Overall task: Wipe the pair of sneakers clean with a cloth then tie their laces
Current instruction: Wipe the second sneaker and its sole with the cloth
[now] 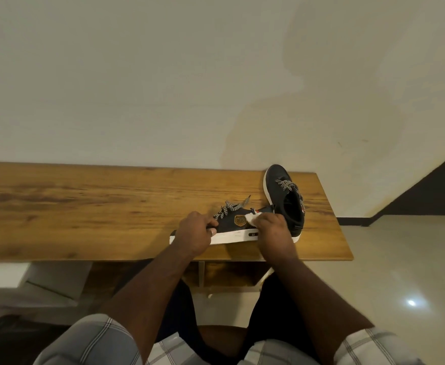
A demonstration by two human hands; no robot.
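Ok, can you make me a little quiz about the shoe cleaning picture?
1. True or false: both sneakers lie flat on their soles.
2. Which hand presses the white cloth on the near sneaker? A) left B) right
3. Fill in: the far sneaker sits on the wooden ____.

Key:
1. False. The near sneaker is tipped on its side, its white sole facing the person, steadied by the left hand.
2. B, the right hand.
3. Table.
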